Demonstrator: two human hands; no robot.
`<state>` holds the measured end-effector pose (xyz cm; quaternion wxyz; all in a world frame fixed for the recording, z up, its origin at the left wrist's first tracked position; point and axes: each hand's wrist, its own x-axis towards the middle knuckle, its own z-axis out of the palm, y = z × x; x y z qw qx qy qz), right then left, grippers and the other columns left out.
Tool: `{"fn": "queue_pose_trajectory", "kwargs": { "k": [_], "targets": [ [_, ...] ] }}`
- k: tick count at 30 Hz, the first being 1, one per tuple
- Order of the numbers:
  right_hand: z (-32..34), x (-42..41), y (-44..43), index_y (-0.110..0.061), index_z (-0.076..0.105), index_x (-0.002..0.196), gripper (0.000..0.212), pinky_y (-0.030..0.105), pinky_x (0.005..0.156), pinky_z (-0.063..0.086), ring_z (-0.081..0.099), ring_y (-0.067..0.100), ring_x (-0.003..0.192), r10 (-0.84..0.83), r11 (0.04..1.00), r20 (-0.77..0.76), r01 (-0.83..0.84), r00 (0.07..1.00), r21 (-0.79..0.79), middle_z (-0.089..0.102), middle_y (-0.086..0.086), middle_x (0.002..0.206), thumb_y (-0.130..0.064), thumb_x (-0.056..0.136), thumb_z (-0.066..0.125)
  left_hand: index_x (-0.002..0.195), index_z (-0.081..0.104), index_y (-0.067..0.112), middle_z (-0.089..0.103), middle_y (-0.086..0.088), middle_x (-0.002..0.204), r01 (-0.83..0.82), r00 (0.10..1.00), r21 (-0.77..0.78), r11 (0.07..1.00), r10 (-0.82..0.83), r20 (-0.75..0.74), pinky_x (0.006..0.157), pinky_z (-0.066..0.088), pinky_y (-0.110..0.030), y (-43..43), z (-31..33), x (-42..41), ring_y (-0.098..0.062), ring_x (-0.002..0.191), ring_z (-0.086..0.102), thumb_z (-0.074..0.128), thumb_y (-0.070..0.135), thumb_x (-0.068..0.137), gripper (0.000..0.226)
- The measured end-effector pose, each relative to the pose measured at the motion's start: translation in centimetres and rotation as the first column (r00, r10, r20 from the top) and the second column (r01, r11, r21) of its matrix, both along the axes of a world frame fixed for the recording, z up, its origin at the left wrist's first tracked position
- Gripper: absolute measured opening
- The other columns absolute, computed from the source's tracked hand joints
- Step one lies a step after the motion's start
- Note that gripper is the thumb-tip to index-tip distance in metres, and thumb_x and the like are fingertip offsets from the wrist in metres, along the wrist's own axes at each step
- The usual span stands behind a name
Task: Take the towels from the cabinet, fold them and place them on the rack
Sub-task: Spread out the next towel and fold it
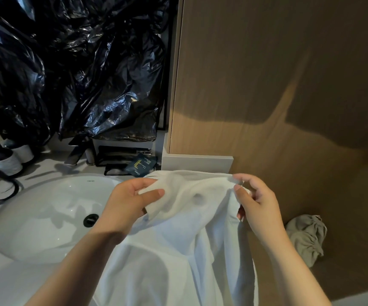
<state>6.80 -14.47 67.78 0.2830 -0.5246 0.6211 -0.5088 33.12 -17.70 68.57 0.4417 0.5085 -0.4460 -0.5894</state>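
Now: both hands hold one white towel by its top edge

Left hand [130, 202] pinches a corner of the white towel [189, 235] between thumb and curled fingers. The right hand [256, 202] pinches the same edge further along. Between the two grips the edge runs nearly level, and the cloth hangs down from them towards the person. Just left of the left hand's grip lies the white sink [35, 217], with its dark drain [91, 219] close to the wrist. Beyond both grips rises the wooden cabinet panel [267, 85]. Below and right of the right hand's grip sits a crumpled grey cloth [306, 235].
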Motion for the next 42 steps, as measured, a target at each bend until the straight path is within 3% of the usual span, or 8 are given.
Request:
{"fn": "queue_pose_trajectory", "kwargs": {
  "k": [5,11,16,22,25,29,34,42],
  "targets": [
    [2.8,0.6,0.5,-0.021,0.076,0.093,0.022,0.018,0.047,0.044,0.051,0.012,0.047,0.067,0.997,0.324,-0.049,0.944,-0.064,0.060,0.004,0.061,-0.014,0.099,0.056,0.104,0.070,0.000,0.074,-0.015,0.099,0.076,0.916,0.071,0.995,-0.042,-0.400,0.064,0.057,-0.022,-0.4,1.7,-0.9,-0.019,0.083,0.073,0.069,0.006,0.068,0.036],
    [4.5,3.2,0.2,-0.002,0.068,0.103,0.018,0.019,0.067,0.057,0.073,0.017,0.077,0.289,0.943,0.489,-0.332,0.823,0.001,0.076,0.013,0.087,0.006,0.089,0.061,0.098,0.072,0.002,0.075,-0.015,0.092,0.003,0.952,-0.068,0.998,-0.024,-0.306,0.069,0.058,-0.023,-0.7,3.3,-2.9,-0.020,0.081,0.073,0.068,0.000,0.078,0.020],
    [2.2,4.1,0.0,0.006,0.069,0.090,0.012,0.019,0.062,0.054,0.064,0.012,0.060,0.264,0.956,0.284,-0.289,0.922,0.048,0.073,0.010,0.073,0.009,0.092,0.058,0.080,0.073,0.009,0.072,-0.010,0.069,-0.113,0.978,-0.177,0.978,0.141,0.156,0.070,0.054,-0.036,-0.7,1.5,-3.4,-0.017,0.062,0.063,0.074,0.007,0.080,0.003],
    [-0.4,3.8,-0.7,-0.030,0.072,0.069,0.016,0.013,0.066,0.041,0.056,0.006,0.069,0.164,0.986,-0.268,-0.150,0.949,0.073,0.064,-0.007,0.078,-0.021,0.082,0.077,0.083,0.074,0.013,0.070,-0.006,0.074,-0.122,0.947,-0.187,0.975,0.170,0.272,0.057,0.055,-0.028,-0.2,-0.4,-2.6,-0.015,0.058,0.061,0.077,0.017,0.080,0.006],
    [-1.2,3.7,-0.9,-0.036,0.061,0.067,0.023,0.014,0.065,0.040,0.053,0.005,0.067,0.178,0.983,-0.302,-0.159,0.937,0.087,0.060,-0.014,0.093,-0.029,0.087,0.072,0.083,0.072,0.009,0.063,0.000,0.062,-0.139,0.962,-0.147,0.979,0.169,0.213,0.050,0.049,-0.018,-0.2,-0.4,-2.5,-0.008,0.045,0.053,0.076,0.014,0.081,0.007],
    [-1.2,3.7,-0.9,-0.022,0.052,0.070,0.029,0.031,0.052,0.049,0.059,0.018,0.053,0.248,0.963,-0.295,-0.203,0.923,0.175,0.061,0.003,0.060,-0.033,0.095,0.060,0.091,0.071,0.006,0.062,0.002,0.056,-0.132,0.981,-0.093,0.987,0.143,0.129,0.053,0.053,-0.016,0.1,-0.1,-2.4,-0.006,0.044,0.053,0.069,0.004,0.085,0.006],
    [0.1,3.7,-0.8,-0.026,0.059,0.085,0.011,0.029,0.065,0.056,0.066,0.010,0.061,0.256,0.961,-0.140,-0.237,0.957,0.140,0.070,-0.001,0.068,-0.021,0.093,0.067,0.092,0.067,0.003,0.074,-0.008,0.077,-0.188,0.975,0.083,0.979,0.196,-0.103,0.058,0.055,-0.015,0.3,0.5,-2.2,-0.013,0.060,0.068,0.076,0.001,0.078,0.016],
    [4.9,6.2,0.2,-0.013,0.066,0.074,0.015,0.035,0.058,0.060,0.067,0.021,0.056,0.268,0.960,-0.039,-0.270,0.963,-0.077,0.070,0.002,0.061,-0.016,0.082,0.078,0.090,0.072,0.003,0.071,-0.003,0.065,-0.184,0.979,-0.032,0.982,0.181,-0.093,0.057,0.054,-0.015,0.6,1.7,-2.6,-0.008,0.052,0.062,0.077,0.007,0.078,0.014]
  ]
}}
